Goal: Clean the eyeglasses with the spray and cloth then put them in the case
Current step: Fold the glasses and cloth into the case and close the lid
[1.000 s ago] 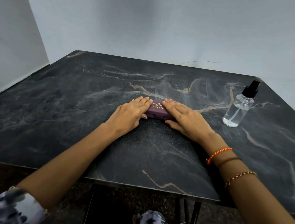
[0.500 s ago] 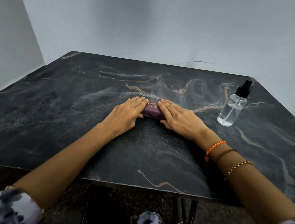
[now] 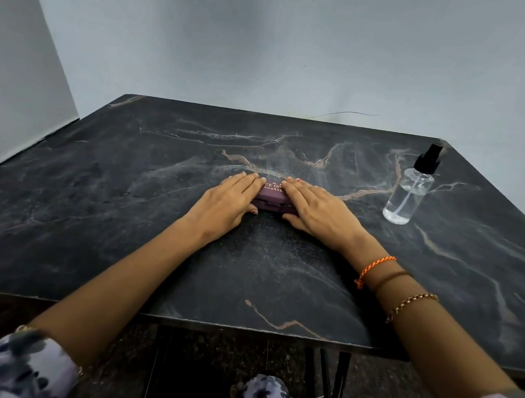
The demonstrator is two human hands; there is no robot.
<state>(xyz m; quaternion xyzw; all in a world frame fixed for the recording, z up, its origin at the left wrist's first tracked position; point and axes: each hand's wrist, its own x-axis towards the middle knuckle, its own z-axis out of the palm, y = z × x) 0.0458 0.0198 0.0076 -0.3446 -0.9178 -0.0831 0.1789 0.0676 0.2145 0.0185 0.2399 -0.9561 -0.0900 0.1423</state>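
Note:
A closed purple eyeglass case [image 3: 272,196] with gold lettering lies flat in the middle of the dark marble table [image 3: 117,212]. My left hand [image 3: 225,202] rests on its left end, fingers over the lid and thumb at the front edge. My right hand [image 3: 318,211] covers its right end the same way. A clear spray bottle [image 3: 408,195] with a black pump top stands upright to the right of my right hand, apart from it. No eyeglasses and no cloth are in view.
Pale walls stand behind the table and to its left. The table's front edge runs just above my lap, with black metal legs [image 3: 328,393] beneath it.
Both hands stay on the closed case. Only the view has shifted slightly as my head moved.

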